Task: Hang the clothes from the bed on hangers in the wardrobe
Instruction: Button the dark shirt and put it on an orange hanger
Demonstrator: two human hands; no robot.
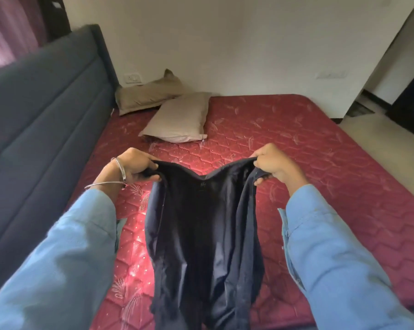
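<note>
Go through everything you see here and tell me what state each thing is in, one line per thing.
Dark garment: held up by its top edge, hanging over the mattress.
Left hand: grips the garment's left top corner.
Right hand: grips the garment's right top corner.
Mattress: bare, no sheet.
Front pillow: lying flat on the mattress.
Back pillow: slumped in the corner by the wall.

garment (201,222): dark matt cloth | mattress (320,151): quilted glossy red fabric | bangles (120,172): shiny metal
</note>
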